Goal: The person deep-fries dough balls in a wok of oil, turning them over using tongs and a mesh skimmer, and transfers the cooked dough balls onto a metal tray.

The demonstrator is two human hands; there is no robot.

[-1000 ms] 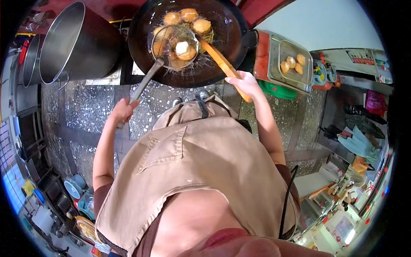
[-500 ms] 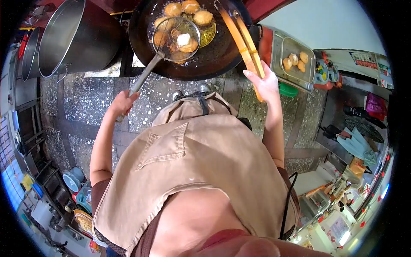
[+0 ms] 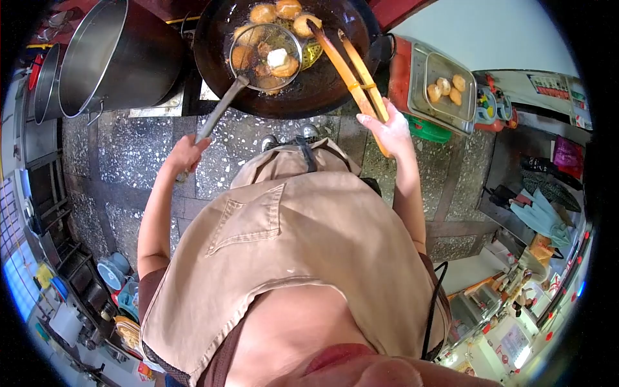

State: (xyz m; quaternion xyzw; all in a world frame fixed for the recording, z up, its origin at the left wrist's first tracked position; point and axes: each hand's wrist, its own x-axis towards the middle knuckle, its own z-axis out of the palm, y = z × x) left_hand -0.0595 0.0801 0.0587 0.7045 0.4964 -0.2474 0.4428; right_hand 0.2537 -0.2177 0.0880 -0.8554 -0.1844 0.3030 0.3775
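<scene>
My left hand [image 3: 187, 153] is closed around the handle of a wire-mesh skimmer [image 3: 227, 103], whose round basket is in the dark wok [image 3: 348, 84]. A white lump [image 3: 277, 58] and browned fried pieces show at the basket. Several golden fried pieces [image 3: 263, 13] lie around it in the oil. My right hand [image 3: 391, 131], with white powder on it, grips long wooden tongs [image 3: 351, 80]. The tips of the tongs are apart; one dark tip is at a golden piece [image 3: 305, 26] on the wok's right side. Whether it touches cannot be made out.
A large metal pot [image 3: 151, 64] stands left of the wok. At right, a metal tray [image 3: 445, 115] holds several fried pieces [image 3: 444, 84], with a green container [image 3: 429, 130] below its edge. Speckled floor [image 3: 129, 155] lies beneath me.
The tongs have swung left and their tips have spread, one coming to a golden piece. My right hand has shifted slightly left. The skimmer has stayed almost in place.
</scene>
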